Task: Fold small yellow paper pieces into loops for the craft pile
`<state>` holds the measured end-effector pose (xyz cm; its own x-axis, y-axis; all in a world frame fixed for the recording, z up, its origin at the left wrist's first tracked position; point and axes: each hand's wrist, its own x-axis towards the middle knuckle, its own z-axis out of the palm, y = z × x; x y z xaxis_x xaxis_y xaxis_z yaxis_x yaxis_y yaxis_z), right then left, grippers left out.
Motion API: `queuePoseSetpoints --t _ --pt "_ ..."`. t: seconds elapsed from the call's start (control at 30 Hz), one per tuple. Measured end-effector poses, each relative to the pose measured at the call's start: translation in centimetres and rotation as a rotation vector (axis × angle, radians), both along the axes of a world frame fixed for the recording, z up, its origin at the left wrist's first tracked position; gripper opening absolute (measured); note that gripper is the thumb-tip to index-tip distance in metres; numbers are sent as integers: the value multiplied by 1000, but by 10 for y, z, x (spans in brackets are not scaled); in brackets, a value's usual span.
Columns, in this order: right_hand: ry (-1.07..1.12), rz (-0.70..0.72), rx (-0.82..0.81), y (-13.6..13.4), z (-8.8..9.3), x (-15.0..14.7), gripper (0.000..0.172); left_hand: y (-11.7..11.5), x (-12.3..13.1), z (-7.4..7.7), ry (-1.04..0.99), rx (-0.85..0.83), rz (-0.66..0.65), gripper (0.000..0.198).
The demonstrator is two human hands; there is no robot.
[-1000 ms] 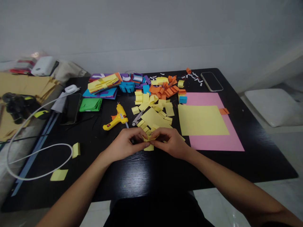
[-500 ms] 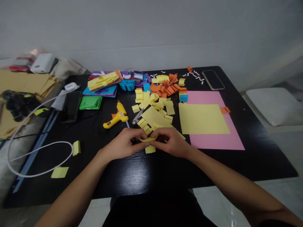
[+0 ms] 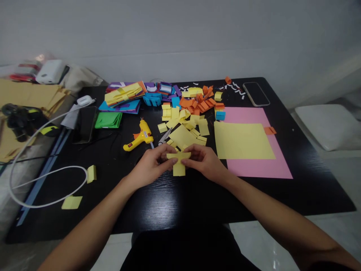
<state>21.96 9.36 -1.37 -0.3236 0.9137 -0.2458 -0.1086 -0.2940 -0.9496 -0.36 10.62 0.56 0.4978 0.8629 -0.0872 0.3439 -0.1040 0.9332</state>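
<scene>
Both my hands meet over the black table [image 3: 175,203] near its front middle. My left hand [image 3: 149,165] and my right hand [image 3: 204,162] each pinch a side of a small yellow paper piece [image 3: 178,162], which is T-shaped, with a flap hanging down. The fingers of both hands are closed on it. Just behind my hands lie several loose yellow paper pieces [image 3: 183,131], grey scissors [image 3: 164,136] and a yellow glue gun [image 3: 138,140].
A large yellow sheet [image 3: 242,140] lies on a pink sheet [image 3: 259,165] at right. Orange pieces [image 3: 200,103], stacked coloured paper [image 3: 124,98], green paper [image 3: 108,120] and a phone [image 3: 256,94] sit farther back. A white cable [image 3: 50,173] loops at left, near two yellow notes.
Both hands have risen slightly and turned the yellow piece up, so its T shape now faces me. It was held flatter and lower before.
</scene>
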Motion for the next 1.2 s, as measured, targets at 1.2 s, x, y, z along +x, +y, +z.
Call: queuePoseSetpoints --t 1.2 --pt "57 24 -16 0 2 -2 30 0 8 2 -187 -128 66 27"
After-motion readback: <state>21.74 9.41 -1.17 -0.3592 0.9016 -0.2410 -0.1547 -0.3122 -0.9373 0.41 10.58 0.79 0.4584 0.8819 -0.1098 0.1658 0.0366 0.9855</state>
